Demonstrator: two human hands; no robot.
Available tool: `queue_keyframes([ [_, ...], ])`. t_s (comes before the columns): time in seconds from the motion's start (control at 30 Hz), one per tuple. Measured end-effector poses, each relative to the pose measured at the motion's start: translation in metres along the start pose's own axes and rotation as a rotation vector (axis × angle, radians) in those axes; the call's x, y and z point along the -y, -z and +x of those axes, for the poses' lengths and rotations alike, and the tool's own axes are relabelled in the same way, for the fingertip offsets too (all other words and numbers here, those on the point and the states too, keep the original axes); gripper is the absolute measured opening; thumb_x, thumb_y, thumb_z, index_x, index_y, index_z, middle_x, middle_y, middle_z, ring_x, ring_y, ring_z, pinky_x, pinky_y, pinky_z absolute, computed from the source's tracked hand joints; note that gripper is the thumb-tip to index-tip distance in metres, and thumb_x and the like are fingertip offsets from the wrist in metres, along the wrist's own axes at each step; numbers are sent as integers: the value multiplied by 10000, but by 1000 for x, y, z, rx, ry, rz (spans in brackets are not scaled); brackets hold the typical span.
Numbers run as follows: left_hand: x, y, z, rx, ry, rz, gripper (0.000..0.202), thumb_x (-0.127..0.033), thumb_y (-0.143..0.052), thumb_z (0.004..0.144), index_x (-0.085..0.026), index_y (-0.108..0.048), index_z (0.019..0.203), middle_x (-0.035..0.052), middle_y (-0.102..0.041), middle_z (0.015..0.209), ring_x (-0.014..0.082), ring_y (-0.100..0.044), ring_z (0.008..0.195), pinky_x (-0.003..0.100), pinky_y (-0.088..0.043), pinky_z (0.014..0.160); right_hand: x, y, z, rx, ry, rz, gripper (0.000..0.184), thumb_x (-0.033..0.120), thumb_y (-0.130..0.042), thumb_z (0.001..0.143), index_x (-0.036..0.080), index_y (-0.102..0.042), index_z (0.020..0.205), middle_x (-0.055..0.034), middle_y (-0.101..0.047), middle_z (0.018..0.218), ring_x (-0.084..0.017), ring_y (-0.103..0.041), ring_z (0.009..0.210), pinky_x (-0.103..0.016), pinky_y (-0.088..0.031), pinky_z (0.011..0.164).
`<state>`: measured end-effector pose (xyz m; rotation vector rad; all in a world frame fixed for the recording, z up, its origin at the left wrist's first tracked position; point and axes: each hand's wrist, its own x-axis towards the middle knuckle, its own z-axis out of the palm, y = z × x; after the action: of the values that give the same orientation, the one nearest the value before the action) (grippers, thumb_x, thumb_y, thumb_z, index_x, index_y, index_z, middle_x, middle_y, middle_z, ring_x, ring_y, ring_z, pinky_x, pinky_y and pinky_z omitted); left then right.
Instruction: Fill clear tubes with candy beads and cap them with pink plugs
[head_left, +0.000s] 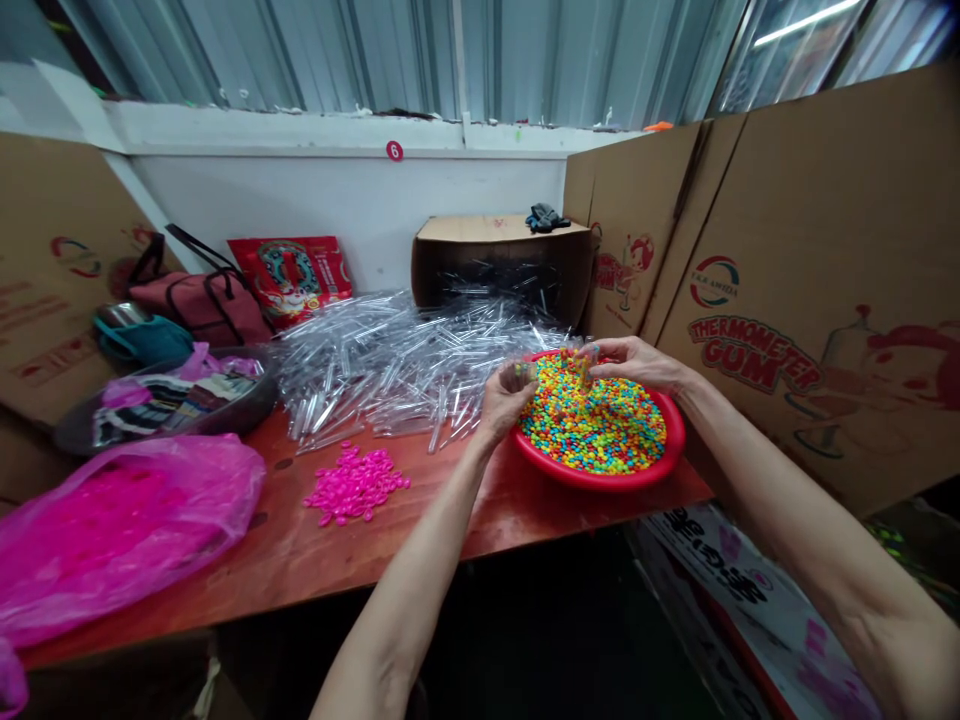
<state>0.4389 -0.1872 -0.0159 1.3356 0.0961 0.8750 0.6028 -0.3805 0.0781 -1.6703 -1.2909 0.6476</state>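
A red basin (675,455) holds a heap of small multicoloured candies (600,425). At the basin's left rim, my left hand (504,402) is closed, with its fingers curled and a small, see-through, yellowish thing partly showing at the fingertips. Over the back of the candies, my right hand (634,362) is closed with its fingertips together. Something yellowish shows below those fingertips, too blurred to tell whether it is a tube or loose candies. Behind my left hand spreads a big pile of clear plastic tubes (405,360).
Small pink caps (356,487) lie loose on the red-brown table (292,545), left of my left forearm. A pink plastic bag (150,510) and a dark basin (71,425) with cloth stand farther left. An open cardboard box (495,230) and tall cartons (787,290) close in the back and right.
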Motion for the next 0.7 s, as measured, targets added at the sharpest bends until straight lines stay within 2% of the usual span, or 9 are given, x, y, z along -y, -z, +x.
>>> queue_keyframes([
  [0.1,1,1,0,0,-5,4,338,-341,-882,634,-174,-664,829,-16,-670,754,114,-591,679,262,-480,704,-1,3,0,23,12,18,386,425,-798,786,201,-724,1091,-56,-731,1044,-187,-675,912,-331,-533,865],
  [0.17,2,1,1,-6,1,19,338,-338,-888,629,-177,-663,823,-14,-671,754,116,-588,674,263,-477,696,-6,7,3,40,14,-64,363,400,-781,804,212,-701,1104,-44,-725,997,-176,-667,852,-315,-531,804],
  [0.23,4,2,2,-19,8,35,344,-340,-900,617,-179,-658,800,-12,-666,741,118,-578,658,265,-472,679,-12,9,6,21,-9,-275,260,325,-781,800,219,-702,1023,-27,-707,893,-172,-643,779,-299,-501,730],
  [0.3,6,3,2,-30,8,48,345,-341,-910,612,-179,-653,776,-11,-659,725,118,-568,644,266,-468,664,-19,5,9,-12,-60,-600,117,200,-783,772,216,-700,853,-33,-675,789,-195,-630,775,-309,-460,724],
  [0.37,8,3,3,-32,5,50,347,-345,-916,612,-175,-655,767,-9,-657,721,117,-567,641,267,-470,664,-26,-6,13,-15,-116,-901,158,80,-752,742,206,-665,704,-63,-665,750,-237,-634,827,-336,-430,757],
  [0.43,8,3,3,-25,1,37,356,-350,-918,611,-172,-666,790,-7,-668,735,118,-580,652,267,-480,676,-32,-20,18,46,-126,-1033,196,18,-694,735,205,-661,688,-82,-688,793,-261,-639,876,-346,-417,770],
  [0.5,8,3,3,-18,-6,13,374,-359,-920,611,-172,-677,824,-8,-680,752,120,-597,668,269,-496,696,-35,-29,23,137,-109,-996,217,6,-651,730,214,-689,781,-65,-706,850,-243,-637,859,-325,-414,739],
  [0.57,8,3,3,-8,-10,0,386,-370,-922,613,-172,-684,843,-5,-690,765,126,-612,686,279,-513,722,-37,-29,26,181,-85,-848,224,58,-660,738,215,-696,893,-40,-700,880,-211,-620,816,-302,-422,704],
  [0.7,9,3,3,-13,-16,18,376,-372,-925,612,-176,-686,826,6,-700,778,137,-624,701,295,-523,740,-33,-9,21,105,-16,-326,285,316,-755,776,203,-667,1022,-36,-683,969,-192,-611,846,-318,-493,759],
])
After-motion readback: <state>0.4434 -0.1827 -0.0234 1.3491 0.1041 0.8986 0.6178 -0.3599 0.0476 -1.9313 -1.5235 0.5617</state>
